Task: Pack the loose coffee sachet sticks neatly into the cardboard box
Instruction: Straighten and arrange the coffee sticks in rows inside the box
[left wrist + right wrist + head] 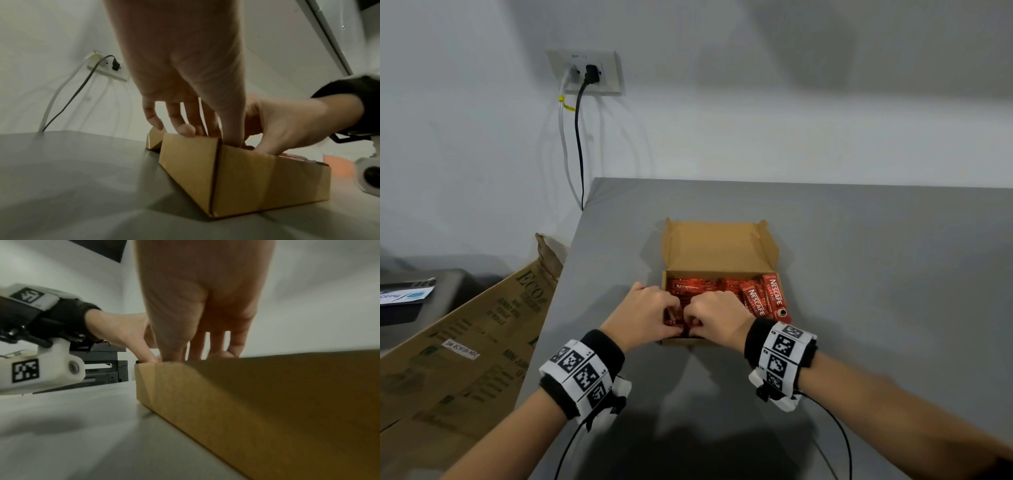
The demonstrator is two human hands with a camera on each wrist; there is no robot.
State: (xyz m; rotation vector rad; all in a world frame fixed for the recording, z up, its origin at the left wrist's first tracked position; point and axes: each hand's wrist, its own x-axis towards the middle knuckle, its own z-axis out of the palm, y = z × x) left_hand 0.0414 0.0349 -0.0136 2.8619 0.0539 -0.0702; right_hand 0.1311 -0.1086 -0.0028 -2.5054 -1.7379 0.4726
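An open cardboard box (717, 246) stands mid-table with its lid folded up at the back. Red coffee sachet sticks (767, 298) fill it, those at the right end leaning up on the wall. Both hands reach into the near-left part of the box. My left hand (671, 322) and right hand (698, 318) meet there, fingers curled onto a bundle of sachets between them. In the left wrist view the left hand (207, 131) dips fingers and thumb behind the box (257, 178) wall. The right hand (195, 353) does the same over the box (267, 394); the fingertips are hidden.
The grey table (859, 274) ends at a left edge close to the box. A big printed brown carton (465, 342) leans beside that edge. A wall socket (585, 73) with two cables hangs behind. Thin black cables trail from both wristbands over the near tabletop.
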